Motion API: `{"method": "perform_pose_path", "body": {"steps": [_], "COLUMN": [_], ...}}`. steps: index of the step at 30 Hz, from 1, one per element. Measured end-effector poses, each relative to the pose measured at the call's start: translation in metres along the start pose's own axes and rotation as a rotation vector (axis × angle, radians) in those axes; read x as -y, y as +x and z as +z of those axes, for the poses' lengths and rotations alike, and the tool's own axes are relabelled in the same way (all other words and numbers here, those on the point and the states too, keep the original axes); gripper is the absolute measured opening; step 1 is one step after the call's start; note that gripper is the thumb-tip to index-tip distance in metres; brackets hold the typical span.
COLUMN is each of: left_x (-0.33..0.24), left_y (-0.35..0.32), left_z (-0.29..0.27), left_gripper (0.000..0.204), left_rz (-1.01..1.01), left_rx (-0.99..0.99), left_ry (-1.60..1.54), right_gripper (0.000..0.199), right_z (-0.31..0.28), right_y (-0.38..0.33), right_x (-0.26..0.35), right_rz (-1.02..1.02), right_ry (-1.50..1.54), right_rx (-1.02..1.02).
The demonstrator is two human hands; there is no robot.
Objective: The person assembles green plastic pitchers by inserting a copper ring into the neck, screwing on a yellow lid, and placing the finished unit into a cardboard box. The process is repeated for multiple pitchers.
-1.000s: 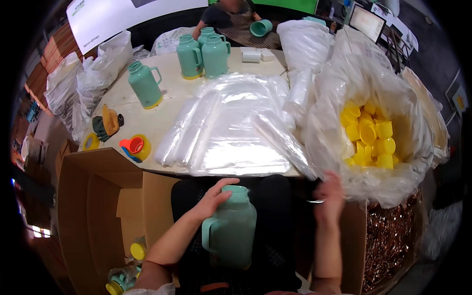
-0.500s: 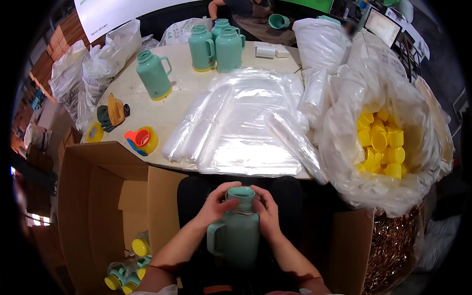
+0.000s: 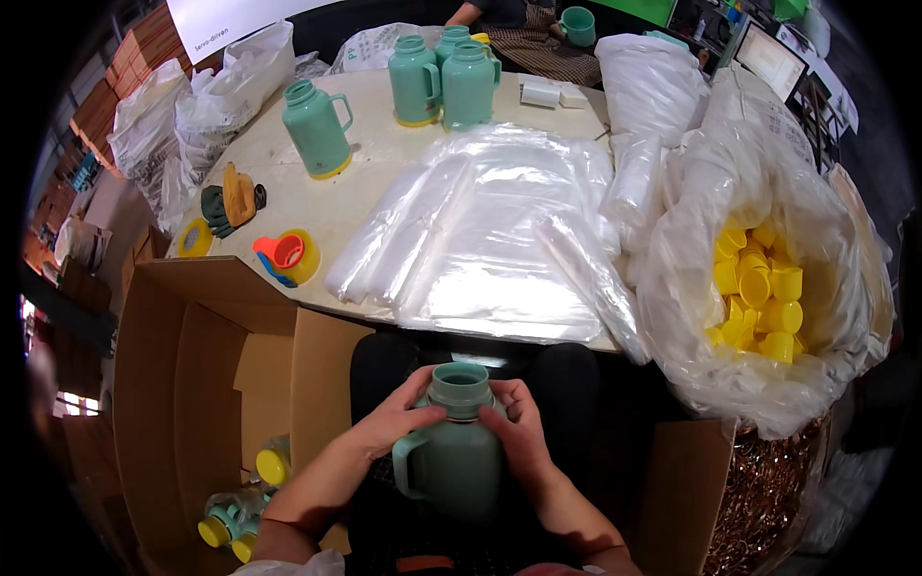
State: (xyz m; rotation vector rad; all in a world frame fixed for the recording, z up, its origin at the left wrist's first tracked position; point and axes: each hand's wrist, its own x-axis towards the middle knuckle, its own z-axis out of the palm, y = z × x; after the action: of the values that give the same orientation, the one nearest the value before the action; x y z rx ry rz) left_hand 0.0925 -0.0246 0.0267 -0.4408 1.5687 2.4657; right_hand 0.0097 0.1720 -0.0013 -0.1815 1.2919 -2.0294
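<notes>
Upright in my lap, a green thermos jug (image 3: 459,470) has its open mouth facing up and its handle to the left. My left hand (image 3: 401,415) curls round the left of its neck, the thumb pressed against the base of the neck. From the other side my right hand (image 3: 520,422) grips the same neck, fingers bent and thumb at its base. A thin ring shows round the base of the neck between my thumbs. The fingers behind the neck are partly hidden.
Beyond my knees, clear plastic bags (image 3: 480,250) cover the table's middle. Green jugs (image 3: 318,130) stand farther back, near a person holding a green vessel. A tape dispenser (image 3: 288,254) lies left. Cartons (image 3: 206,346) flank me; a sack holds yellow cups (image 3: 756,283).
My thumbs have slid down from near the jug's rim to the base of its neck. The thin ring there is less visible. The person opposite has turned the green vessel more upright.
</notes>
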Motion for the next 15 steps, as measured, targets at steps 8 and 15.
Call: {"method": "perform_pose_path", "body": {"steps": [8, 15], "left_x": [0.014, 0.019], "left_y": [0.000, 0.011], "left_z": [0.009, 0.006], "left_gripper": [0.056, 0.039], "left_rz": [0.042, -0.084], "left_rx": [-0.107, -0.078], "left_ry": [-0.181, -0.263], "right_gripper": [0.022, 0.026], "right_z": [0.004, -0.014], "right_y": [0.010, 0.037], "right_x": [0.002, 0.014], "right_rz": [0.065, 0.340], "right_ry": [-0.073, 0.124], "right_rx": [-0.099, 0.126]}}
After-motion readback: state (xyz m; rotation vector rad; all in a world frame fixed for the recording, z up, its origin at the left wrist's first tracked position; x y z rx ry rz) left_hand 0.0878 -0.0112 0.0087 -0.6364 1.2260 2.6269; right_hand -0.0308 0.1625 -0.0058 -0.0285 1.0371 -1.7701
